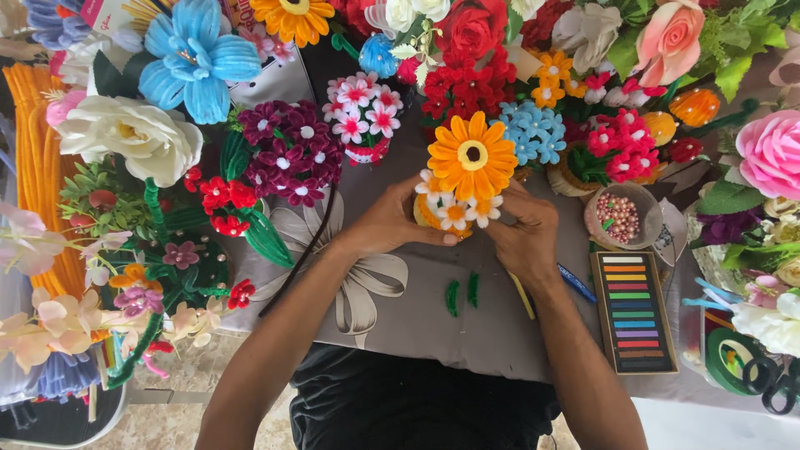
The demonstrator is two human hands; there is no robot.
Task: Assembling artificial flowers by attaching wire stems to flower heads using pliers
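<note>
A big orange handmade flower [472, 156] with a yellow centre stands over small white blossoms [454, 212] in a small orange pot [427, 217]. My left hand [392, 221] wraps the pot from the left, thumb under the white blossoms. My right hand [525, 233] grips the same arrangement from the right, fingers curled against it. Two green leaf pieces [462, 293] lie on the grey cloth [417, 325] just below my hands.
Craft flowers crowd the table: a white rose [133, 137], a blue bloom [193, 58], maroon blossoms [292, 150], a pink rose [771, 150]. A bowl of beads [621, 217], a box of coloured sticks [633, 312], a blue pen [575, 283] and scissors [771, 383] sit right.
</note>
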